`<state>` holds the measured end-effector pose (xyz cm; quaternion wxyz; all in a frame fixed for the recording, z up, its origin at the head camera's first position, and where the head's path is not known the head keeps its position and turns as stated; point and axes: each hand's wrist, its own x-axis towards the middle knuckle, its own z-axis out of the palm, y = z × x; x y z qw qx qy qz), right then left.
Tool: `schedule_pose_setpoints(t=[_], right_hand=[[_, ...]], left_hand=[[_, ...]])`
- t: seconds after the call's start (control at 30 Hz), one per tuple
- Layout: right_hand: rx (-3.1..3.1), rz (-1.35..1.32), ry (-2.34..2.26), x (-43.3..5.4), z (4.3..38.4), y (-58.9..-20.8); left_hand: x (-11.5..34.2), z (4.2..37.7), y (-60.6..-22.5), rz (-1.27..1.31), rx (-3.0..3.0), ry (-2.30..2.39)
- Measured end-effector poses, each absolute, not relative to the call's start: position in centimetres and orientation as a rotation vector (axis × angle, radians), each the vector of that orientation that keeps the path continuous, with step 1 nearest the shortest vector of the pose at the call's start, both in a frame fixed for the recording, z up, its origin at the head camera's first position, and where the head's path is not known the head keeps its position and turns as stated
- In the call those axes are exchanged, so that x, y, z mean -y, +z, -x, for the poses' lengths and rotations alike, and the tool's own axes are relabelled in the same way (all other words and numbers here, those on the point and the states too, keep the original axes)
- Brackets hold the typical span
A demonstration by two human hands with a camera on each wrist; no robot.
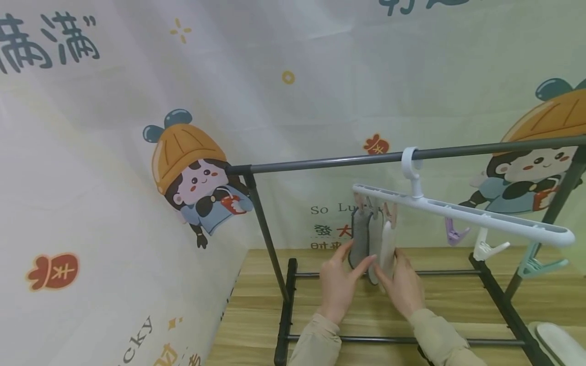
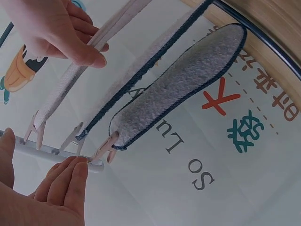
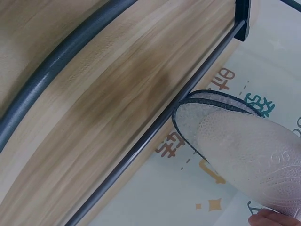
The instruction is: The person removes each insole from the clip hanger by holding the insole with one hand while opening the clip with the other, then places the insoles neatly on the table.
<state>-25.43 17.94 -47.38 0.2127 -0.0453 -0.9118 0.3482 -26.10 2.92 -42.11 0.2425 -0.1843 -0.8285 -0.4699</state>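
Three insoles hang by clips under a white hanger (image 1: 458, 211): a grey insole (image 1: 360, 236) with dark edging, a middle insole (image 1: 375, 239), and a pale insole (image 1: 388, 246). My right hand (image 1: 405, 284) pinches the pale insole between thumb and fingers, also seen in the left wrist view. My left hand (image 1: 336, 287) is beside the grey insole, its fingers extended and holding nothing. Pink clips (image 2: 106, 146) grip the outer insoles. In the right wrist view, the near insole (image 3: 244, 150) shows an embossed, translucent underside, with fingertips (image 3: 273, 219) at its edge.
The hanger hooks over a dark rack rail (image 1: 320, 163). To the right hang a purple clip (image 1: 454, 232), a white clip (image 1: 486, 249) and a green clip (image 1: 540, 264). A white object (image 1: 560, 343) lies at lower right on the wood-patterned surface (image 1: 247, 310). A printed cloth (image 1: 114, 152) stands behind.
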Motion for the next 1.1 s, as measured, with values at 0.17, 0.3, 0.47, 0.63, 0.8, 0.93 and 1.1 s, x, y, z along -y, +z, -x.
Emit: schedule_pose_setpoints(t=[0.17, 0.3, 0.47, 0.63, 0.8, 0.93, 1.1], right_hand=[[2.548, 0.111, 0.976, -18.1, 25.1, -47.4], [2.555, 0.093, 0.974, -18.1, 25.0, -47.5], [2.571, 0.074, 0.956, -18.3, 24.8, -47.5], [2.587, 0.059, 0.994, -18.6, 24.4, -47.6], [2.586, 0.031, 1.045, -18.9, 23.9, -47.5], [2.577, 0.021, 1.058, -19.2, 23.5, -47.5], [2.572, 0.038, 1.057, -19.4, 23.0, -47.5]], left_hand=[[-3.7, 26.2, -41.4, 0.516, 2.268, -1.253], [-4.3, 26.5, -40.9, 0.530, 2.267, -1.246], [-5.1, 27.0, -40.3, 0.561, 2.252, -1.219], [-6.1, 27.5, -39.7, 0.596, 2.253, -1.194], [-7.2, 28.0, -39.0, 0.609, 2.281, -1.202], [-7.9, 28.3, -38.4, 0.610, 2.309, -1.201], [-8.5, 28.4, -37.6, 0.604, 2.338, -1.174]])
